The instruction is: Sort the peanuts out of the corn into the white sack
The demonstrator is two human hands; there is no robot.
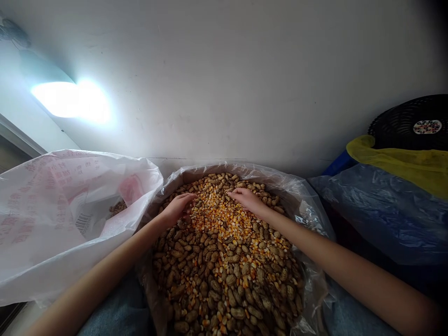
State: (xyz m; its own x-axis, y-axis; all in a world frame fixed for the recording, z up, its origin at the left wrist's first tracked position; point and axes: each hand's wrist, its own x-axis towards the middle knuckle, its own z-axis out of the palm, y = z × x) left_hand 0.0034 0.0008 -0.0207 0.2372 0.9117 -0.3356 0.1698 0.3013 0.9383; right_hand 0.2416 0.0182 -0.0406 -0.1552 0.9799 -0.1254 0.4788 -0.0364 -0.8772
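Observation:
Unshelled peanuts (238, 312) mixed with yellow corn kernels (229, 221) fill a large container lined with clear plastic (313, 219). Over the left side of the heap is my left hand (180, 206), its fingers curved and apart, with no object visible in it. My right hand (247, 199) is at the back right of the corn, thumb and fingers pinched together at the peanuts; whatever is between the fingertips is too small to make out.
A white woven sack (42, 219) with pink print stands open at the left, small brown items (118, 207) inside. At the right are blue plastic (388, 210), yellow mesh (402, 163) and a black fan (402, 121). A wall (227, 84) rises behind.

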